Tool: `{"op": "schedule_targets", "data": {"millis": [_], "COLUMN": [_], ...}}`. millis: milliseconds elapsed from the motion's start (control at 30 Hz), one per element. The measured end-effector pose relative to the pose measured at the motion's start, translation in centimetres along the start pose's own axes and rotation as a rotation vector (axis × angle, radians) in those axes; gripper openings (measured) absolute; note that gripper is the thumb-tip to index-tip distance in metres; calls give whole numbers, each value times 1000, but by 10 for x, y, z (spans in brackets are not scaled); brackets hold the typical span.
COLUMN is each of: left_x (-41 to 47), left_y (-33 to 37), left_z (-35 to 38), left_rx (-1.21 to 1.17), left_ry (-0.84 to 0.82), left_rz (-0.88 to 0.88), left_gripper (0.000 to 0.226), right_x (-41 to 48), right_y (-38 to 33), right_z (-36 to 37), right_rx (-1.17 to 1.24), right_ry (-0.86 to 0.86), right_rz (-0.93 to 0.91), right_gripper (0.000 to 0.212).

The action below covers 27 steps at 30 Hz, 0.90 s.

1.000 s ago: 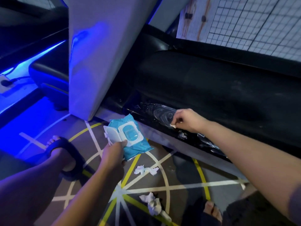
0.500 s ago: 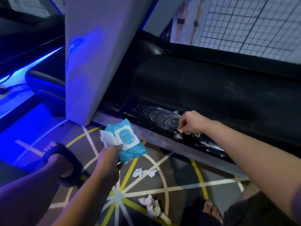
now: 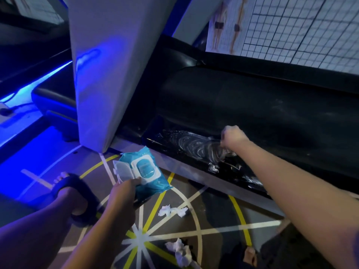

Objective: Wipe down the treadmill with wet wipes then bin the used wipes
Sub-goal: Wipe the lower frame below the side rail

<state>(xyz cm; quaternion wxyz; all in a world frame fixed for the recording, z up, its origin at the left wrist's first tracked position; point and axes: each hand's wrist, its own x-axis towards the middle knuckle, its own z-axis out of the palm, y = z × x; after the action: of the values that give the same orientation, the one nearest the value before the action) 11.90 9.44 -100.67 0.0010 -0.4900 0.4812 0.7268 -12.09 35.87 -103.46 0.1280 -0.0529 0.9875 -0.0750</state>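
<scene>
Treadmill rail (image 3: 194,147) meets right hand (image 3: 233,137), fingers curled, contents blurred; left hand (image 3: 122,193) fingers grip wipes pack (image 3: 149,168).

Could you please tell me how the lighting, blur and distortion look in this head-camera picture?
Head view: dim overall, with a blue light strip at left glaring on the grey upright. Head view: the right hand is motion-blurred, so its grip is unclear, while the left hand and wipes pack are sharp. Head view: the wall grid lines bow, showing wide-angle distortion.
</scene>
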Motion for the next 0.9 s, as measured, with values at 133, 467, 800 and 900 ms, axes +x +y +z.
{"op": "schedule_targets", "data": {"millis": [133, 467, 800, 900], "left_x": [1, 0, -6, -12], "left_y": [2, 5, -2, 0], "left_z": [11, 23, 29, 28], "left_rx": [23, 17, -30, -52], "left_ry": [-26, -59, -47, -30], "left_rz": [18, 55, 119, 113], "left_gripper": [41, 43, 38, 37], "right_x": [-8, 1, -71, -66], "right_y": [2, 5, 37, 28], "right_z": [-38, -2, -9, -13], "right_rx": [59, 99, 296, 502], "right_ry": [-467, 18, -203, -181], "right_rz": [-110, -362, -421, -359], "right_gripper": [5, 19, 15, 12]}}
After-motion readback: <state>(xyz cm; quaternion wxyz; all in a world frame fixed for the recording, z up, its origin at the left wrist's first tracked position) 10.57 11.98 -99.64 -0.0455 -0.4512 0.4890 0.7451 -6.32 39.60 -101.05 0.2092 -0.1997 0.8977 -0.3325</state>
